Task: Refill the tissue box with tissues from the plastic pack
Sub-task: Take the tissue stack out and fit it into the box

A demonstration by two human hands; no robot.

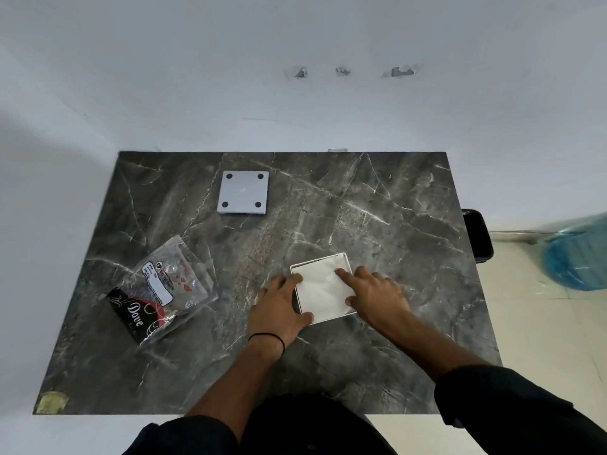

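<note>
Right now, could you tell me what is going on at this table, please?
A person is refilling a tissue box on the dark table. White tissues already sit inside it. The left hand steadies the box's near left side while the right hand presses the tissues down. The plastic pack lies flat to the left, and the lid rests farther back.

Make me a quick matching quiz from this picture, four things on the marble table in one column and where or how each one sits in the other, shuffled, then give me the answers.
Things:
1. tissue box
2. plastic pack
3. box base panel
4. left hand

Places or states:
A. lies emptied and crumpled at the table's left side
B. rests against the box's left edge
C. open, filled with white tissues, pressed by the right hand
D. lies at the far side, four dark feet facing up

Pairs: 1-C, 2-A, 3-D, 4-B
</note>
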